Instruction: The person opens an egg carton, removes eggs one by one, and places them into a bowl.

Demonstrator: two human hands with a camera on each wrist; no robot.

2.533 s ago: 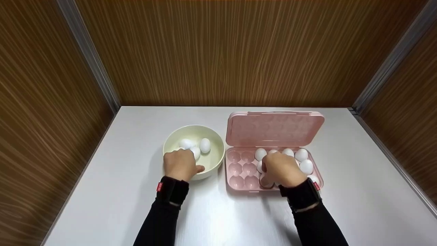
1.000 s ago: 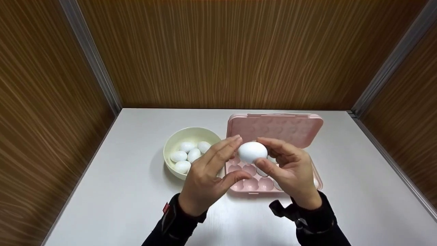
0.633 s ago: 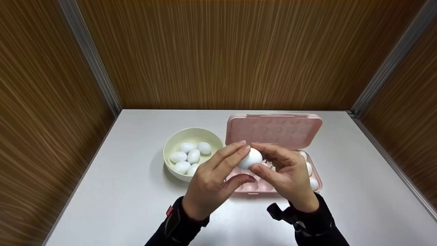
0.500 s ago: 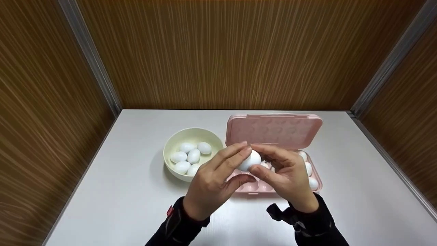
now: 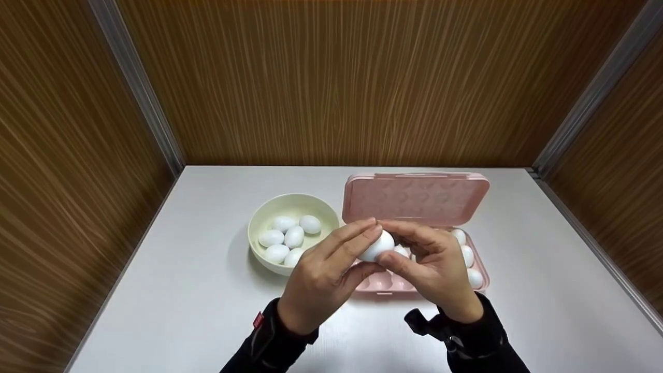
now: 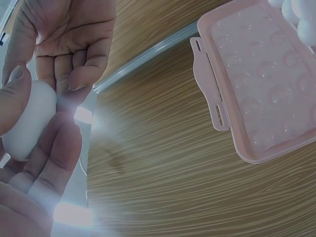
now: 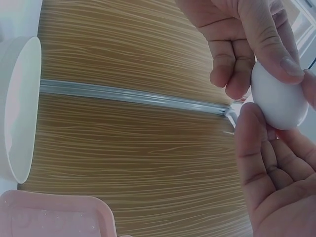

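Note:
A white egg (image 5: 377, 245) is held in the air over the pink egg tray (image 5: 380, 284), pinched from both sides. My left hand (image 5: 357, 254) grips it between the thumb and the fingers, and my right hand (image 5: 409, 248) has its forefinger on top and its thumb below. The left wrist view shows the egg (image 6: 27, 121) lying in my left hand's fingers (image 6: 52, 158). In the right wrist view the egg (image 7: 279, 96) sits above my right hand's fingers (image 7: 256, 148). My hands hide much of the tray.
A cream bowl (image 5: 269, 207) with several white eggs (image 5: 290, 238) stands left of the tray. The tray's lid (image 5: 414, 197) stands open at the back, and several eggs (image 5: 469, 256) fill its right cells. Wooden walls close in the white table (image 5: 181, 290) on three sides.
My right hand lifted an egg out of the tray and my left hand left the bowl to meet it. Both hands now pinch the egg, slightly lower than before.

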